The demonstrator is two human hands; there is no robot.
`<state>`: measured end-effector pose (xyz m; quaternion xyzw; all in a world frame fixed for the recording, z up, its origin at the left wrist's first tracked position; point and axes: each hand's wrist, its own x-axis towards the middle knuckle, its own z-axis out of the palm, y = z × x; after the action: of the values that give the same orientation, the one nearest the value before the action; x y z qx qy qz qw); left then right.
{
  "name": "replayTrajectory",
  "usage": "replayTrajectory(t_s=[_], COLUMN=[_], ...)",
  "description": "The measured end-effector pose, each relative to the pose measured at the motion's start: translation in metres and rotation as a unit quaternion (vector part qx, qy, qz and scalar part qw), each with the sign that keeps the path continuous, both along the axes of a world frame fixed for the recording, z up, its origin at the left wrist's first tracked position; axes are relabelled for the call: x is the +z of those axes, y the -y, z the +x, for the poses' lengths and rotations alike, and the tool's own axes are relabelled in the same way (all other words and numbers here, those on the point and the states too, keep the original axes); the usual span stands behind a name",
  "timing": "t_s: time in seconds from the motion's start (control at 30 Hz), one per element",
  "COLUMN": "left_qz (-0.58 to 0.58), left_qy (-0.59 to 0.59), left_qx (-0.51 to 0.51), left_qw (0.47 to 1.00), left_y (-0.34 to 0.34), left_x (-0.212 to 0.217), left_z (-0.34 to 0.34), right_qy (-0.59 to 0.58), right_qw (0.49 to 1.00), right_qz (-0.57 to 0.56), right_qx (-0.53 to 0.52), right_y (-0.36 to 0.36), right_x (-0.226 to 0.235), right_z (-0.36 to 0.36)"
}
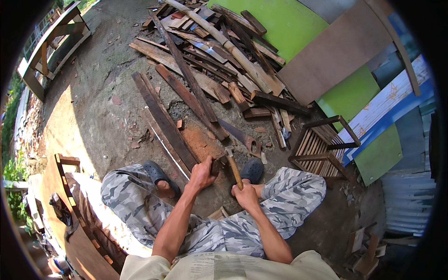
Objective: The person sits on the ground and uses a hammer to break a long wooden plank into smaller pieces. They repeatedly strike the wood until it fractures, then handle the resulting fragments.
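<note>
My left hand (202,174) is closed around a short dark wooden block (216,167), at the near end of the long dark planks (164,122) lying on the ground. Its fingers are partly hidden behind the hand and block. Just to the right, my right hand (246,197) grips a hammer (234,169) low on its wooden handle, with the metal head up and close to the block. Beyond the hammer lies a handsaw (240,137), its wooden grip toward the right. Orange-brown sawdust (198,141) is spread between planks and saw.
A large heap of scrap timber (219,51) stretches away ahead. A slatted wooden frame (322,147) stands at the right, near leaning green panels (380,156). At the far left is a wooden bench (51,44); a brown board (70,224) lies at the near left.
</note>
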<state>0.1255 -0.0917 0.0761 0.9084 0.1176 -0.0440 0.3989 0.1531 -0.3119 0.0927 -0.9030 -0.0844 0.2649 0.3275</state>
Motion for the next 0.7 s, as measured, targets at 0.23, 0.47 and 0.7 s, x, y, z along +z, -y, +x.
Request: replayTrajectory(t_s=[0.23,0.47,0.7], left_qz=[0.012,-0.006,0.022], left_qy=[0.02,0.011,0.005], left_qx=[0.032,0.015,0.041], left_qw=[0.999,1.0,0.999], left_y=[-0.013,-0.004,-0.007], left_x=[-0.003,0.002,0.0], left_z=[0.007,0.013,0.011], right_qy=[0.027,0.038,0.019], right_qw=[0.965,0.998,0.97], right_qz=[0.221,0.045,0.233], right_qx=[-0.139,0.002,-0.061], right_y=[-0.02,0.0,-0.012], right_x=[0.11,0.03,0.1], right_z=[0.002,-0.008,0.001])
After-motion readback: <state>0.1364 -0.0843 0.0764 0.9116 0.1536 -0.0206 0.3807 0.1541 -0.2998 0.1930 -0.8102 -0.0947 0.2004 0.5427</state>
